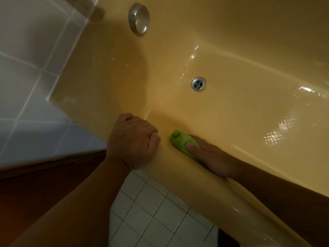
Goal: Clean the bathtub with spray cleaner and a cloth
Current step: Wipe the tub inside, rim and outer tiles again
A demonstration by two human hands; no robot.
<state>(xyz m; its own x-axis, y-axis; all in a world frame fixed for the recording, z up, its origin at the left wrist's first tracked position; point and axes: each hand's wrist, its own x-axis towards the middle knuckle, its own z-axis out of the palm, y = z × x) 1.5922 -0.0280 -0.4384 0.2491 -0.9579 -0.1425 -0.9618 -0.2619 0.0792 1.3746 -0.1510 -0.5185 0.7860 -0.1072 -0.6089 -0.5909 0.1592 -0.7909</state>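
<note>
We see a small cloth (179, 141), bright green and bunched into a thick roll with a rounded, folded end. It sits inside the yellow tub (231, 107), against the near inner wall just under the rim, close to the corner at the drain end. The tub's surface is glossy, with wet-looking highlights on the floor and far slope.

The right hand (210, 157) reaches over the rim and holds the cloth. The thumb lies flat along the side facing us and the fingers run along the far side, so the cloth is clamped between them and pressed to the wall. Most of the fingers are hidden behind the cloth.

The left hand (132, 141) rests on the rim at the corner, knuckles up, fingers curled tight together in a fist. We see nothing in it, and we cannot tell whether the fingertips hook the rim's inner edge. The two hands are near each other but apart.

The cloth's long axis runs along the rim, from the palm up and left. Its rounded free end points at the left hand.

The drain (198, 84) lies on the tub floor beyond the cloth, and a round metal overflow cap (139, 19) sits high on the end wall.
</note>
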